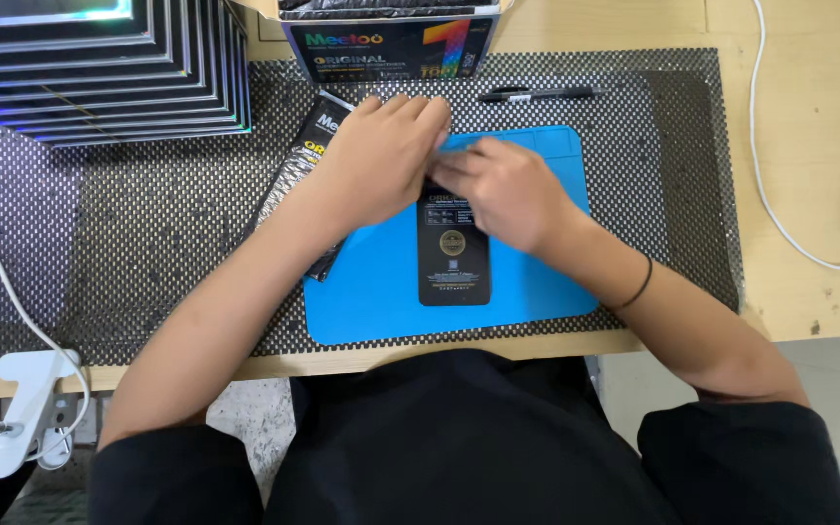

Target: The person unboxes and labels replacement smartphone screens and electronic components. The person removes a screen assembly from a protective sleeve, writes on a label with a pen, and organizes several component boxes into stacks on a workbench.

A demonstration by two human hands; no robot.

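Hands meeting over top end of black phone-shaped pack, flat on blue mat. Left hand curled, fingers bent down at pack's upper edge; right hand pinching there too, grip itself hidden. Foil sleeve under left wrist; black pen beyond.

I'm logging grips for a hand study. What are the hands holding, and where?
Both the left hand and right hand pinch the top end of the flat black pack lying on the blue mat.
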